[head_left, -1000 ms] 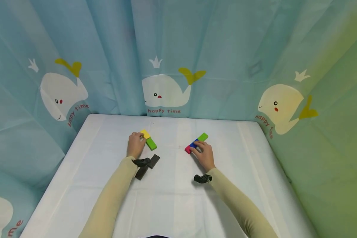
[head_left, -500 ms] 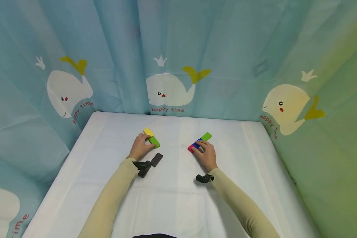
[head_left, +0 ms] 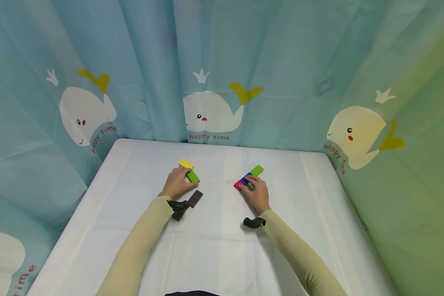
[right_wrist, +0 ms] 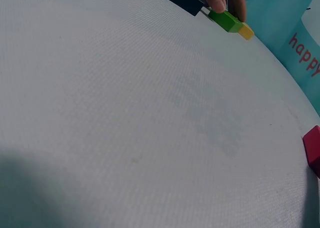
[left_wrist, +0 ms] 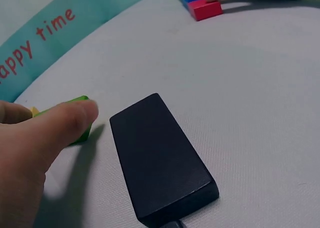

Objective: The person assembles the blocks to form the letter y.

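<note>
My left hand (head_left: pixel 175 184) grips a green block (head_left: pixel 193 176), with its thumb at the near end and fingers by the far end. A yellow block (head_left: pixel 186 164) adjoins that far end. In the left wrist view the thumb covers much of the green block (left_wrist: pixel 82 133). On the right, my right hand (head_left: pixel 259 195) pinches a blue block (head_left: pixel 246 181) with thumb and fingertips. The blue block sits in a diagonal row between a red block (head_left: pixel 238 186) and another green block (head_left: pixel 257 170). The right wrist view shows only the red block (right_wrist: pixel 313 150) of that row.
Two black blocks lie near my left wrist: one (head_left: pixel 195 198) in plain sight, the other (head_left: pixel 178 214) partly behind the wrist camera (head_left: pixel 179 205). The white-covered table (head_left: pixel 214 255) meets a blue curtain (head_left: pixel 148 82) with whale prints at its back edge.
My left hand has shifted from the yellow block to the green one, its thumb spreading to the near end. The right hand stays at its row. The head view has shifted slightly.
</note>
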